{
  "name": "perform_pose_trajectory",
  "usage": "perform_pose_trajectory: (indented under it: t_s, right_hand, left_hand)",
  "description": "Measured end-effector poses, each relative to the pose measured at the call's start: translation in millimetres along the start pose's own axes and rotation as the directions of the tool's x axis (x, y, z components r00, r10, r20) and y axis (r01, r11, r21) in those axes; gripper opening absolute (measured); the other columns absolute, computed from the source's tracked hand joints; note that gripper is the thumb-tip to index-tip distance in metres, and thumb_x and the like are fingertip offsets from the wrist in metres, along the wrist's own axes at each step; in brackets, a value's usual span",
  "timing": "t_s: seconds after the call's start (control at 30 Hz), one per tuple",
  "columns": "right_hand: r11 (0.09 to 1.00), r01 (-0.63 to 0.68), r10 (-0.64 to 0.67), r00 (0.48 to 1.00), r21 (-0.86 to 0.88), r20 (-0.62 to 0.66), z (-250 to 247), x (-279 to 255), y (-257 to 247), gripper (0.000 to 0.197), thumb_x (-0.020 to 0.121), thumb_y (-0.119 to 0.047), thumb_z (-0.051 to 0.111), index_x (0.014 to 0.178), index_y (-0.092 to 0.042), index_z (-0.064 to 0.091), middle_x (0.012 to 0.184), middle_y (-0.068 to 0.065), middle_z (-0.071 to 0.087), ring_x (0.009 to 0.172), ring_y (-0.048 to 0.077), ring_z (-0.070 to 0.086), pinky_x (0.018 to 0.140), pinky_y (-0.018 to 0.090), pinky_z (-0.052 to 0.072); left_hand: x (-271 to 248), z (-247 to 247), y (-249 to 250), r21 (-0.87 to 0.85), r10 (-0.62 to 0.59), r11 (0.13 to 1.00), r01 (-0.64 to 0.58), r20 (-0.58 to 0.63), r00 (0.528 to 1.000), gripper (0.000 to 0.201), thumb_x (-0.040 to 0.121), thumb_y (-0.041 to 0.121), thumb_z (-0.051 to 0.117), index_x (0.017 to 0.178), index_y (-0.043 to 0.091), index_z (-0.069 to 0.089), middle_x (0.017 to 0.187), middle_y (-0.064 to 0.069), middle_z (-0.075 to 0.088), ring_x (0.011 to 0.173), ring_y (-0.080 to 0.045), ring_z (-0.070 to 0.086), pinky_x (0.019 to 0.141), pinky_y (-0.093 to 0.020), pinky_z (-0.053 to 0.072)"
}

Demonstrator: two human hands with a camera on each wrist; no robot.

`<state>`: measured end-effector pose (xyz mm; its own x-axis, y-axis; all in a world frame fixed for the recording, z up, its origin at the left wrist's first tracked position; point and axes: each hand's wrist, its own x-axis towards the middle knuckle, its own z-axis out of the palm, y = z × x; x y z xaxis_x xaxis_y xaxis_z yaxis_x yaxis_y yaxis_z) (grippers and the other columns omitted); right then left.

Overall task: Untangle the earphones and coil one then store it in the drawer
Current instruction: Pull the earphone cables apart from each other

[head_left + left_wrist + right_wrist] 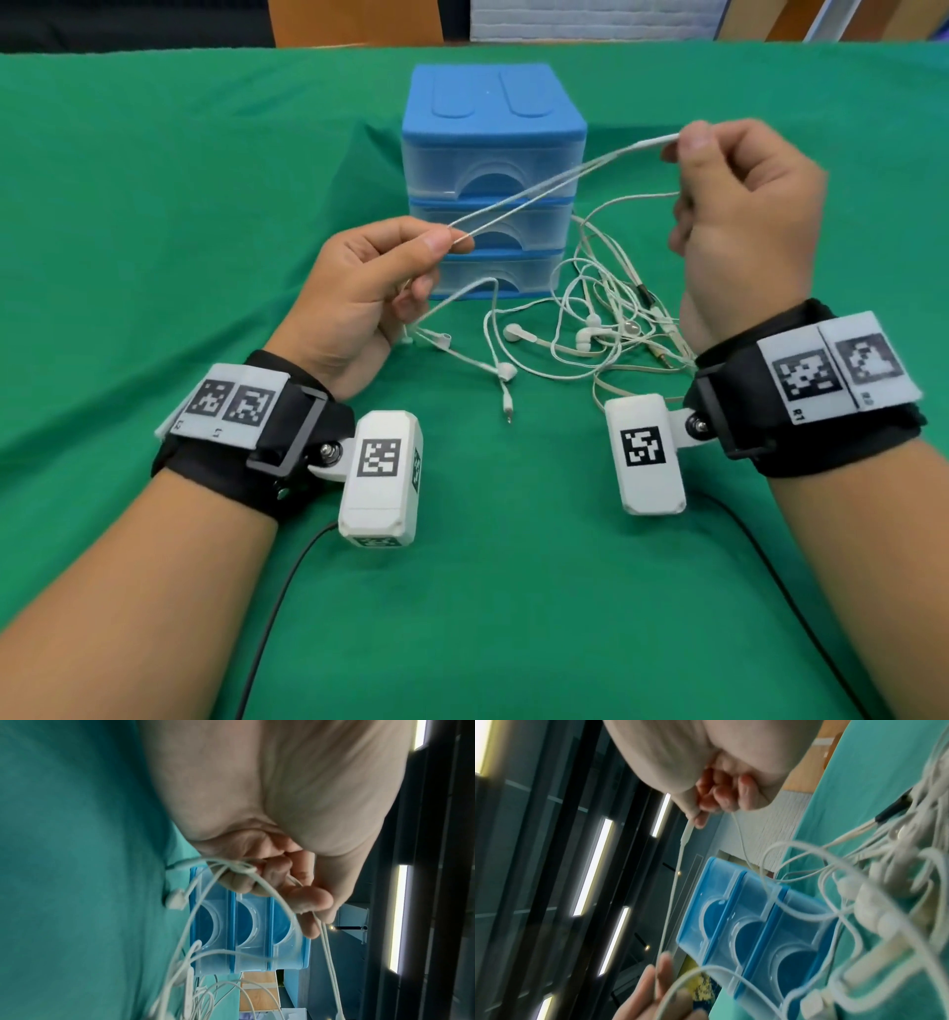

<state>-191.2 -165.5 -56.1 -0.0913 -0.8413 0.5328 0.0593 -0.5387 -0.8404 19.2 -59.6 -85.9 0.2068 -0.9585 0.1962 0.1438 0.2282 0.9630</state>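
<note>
Earphones lie in a white knot on the green cloth, right in front of the blue drawer box. Several buds and a plug poke out of the heap. One cord is pulled up out of it, and it runs tight through the air between both hands.

The left hand pinches the cord between thumb and finger. More loops hang down from under that hand. The right hand is held higher, and its fingertips pinch the thicker white joint where two thin wires meet. A second thin wire drops from its lower fingers back to the knot.

I think the cord is very light and very floppy. It will bend any way and will not hold a shape by itself. It looks smooth, so it may slip through fingers. The thin wires could snap or pull out of a bud with a hard tug. The best places to hold are the thick joint, the plug or a bud stem, and pulls should be slow and soft.

All three drawers look closed. Black wrist straps with white camera boxes sit on both arms.
</note>
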Motion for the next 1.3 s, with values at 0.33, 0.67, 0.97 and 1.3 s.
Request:
perform_pose_trajectory:
  t_s: [0.33, 0.67, 0.97, 1.3]
  right_hand:
    - [1.000, 0.020, -0.022, 0.996, -0.024, -0.083, -5.1, 4.4, 6.5, 0.014, 0.086, -0.030, 0.065, 0.074, -0.028, 0.071, 0.069, -0.005, 0.057, 0.066, 0.022, 0.045, 0.062, 0.036, 0.037]
    - [0.996, 0.068, -0.030, 0.861, -0.056, 0.508, 10.9, -25.6, -21.8, 0.032, 0.093, -0.006, 0.062, 0.125, -0.009, 0.066, 0.115, 0.011, 0.071, 0.049, 0.000, 0.050, 0.048, 0.017, 0.039]
    - [0.968, 0.091, 0.064, 0.814, -0.235, 0.577, 8.8, -24.6, -14.1, 0.017, 0.097, -0.011, 0.062, 0.086, -0.003, 0.073, 0.062, -0.012, 0.056, 0.047, -0.001, 0.049, 0.049, 0.006, 0.035]
    - [0.950, 0.163, -0.096, 0.964, -0.267, 0.247, 8.5, -15.7, -6.0, 0.022, 0.094, -0.022, 0.065, 0.081, -0.007, 0.072, 0.056, -0.018, 0.054, 0.051, -0.001, 0.039, 0.054, 0.013, 0.030]
  left_hand:
    - [2.3, -3.6, -0.6, -0.104, 0.011, 0.995, -0.004, 0.064, 0.998, 0.012, 0.096, 0.013, 0.052, 0.086, 0.014, 0.059, 0.057, 0.006, 0.046, 0.054, -0.010, 0.035, 0.065, -0.032, 0.025]
    - [1.1, -1.4, 0.0, -0.074, 0.036, 0.997, -0.024, 0.162, 0.986, 0.008, 0.091, 0.007, 0.056, 0.084, 0.012, 0.053, 0.061, 0.002, 0.052, 0.057, -0.010, 0.045, 0.057, -0.020, 0.038]
    - [1.0, -4.3, -0.2, -0.093, 0.022, 0.996, -0.005, 0.187, 0.982, 0.011, 0.081, 0.018, 0.060, 0.079, 0.014, 0.050, 0.064, 0.001, 0.053, 0.060, -0.013, 0.044, 0.062, -0.024, 0.036]
    - [-0.3, -5.3, -0.5, -0.029, 0.006, 1.000, 0.002, 0.260, 0.965, 0.014, 0.080, 0.025, 0.056, 0.071, 0.016, 0.052, 0.072, -0.002, 0.063, 0.092, -0.024, 0.058, 0.094, -0.042, 0.037]
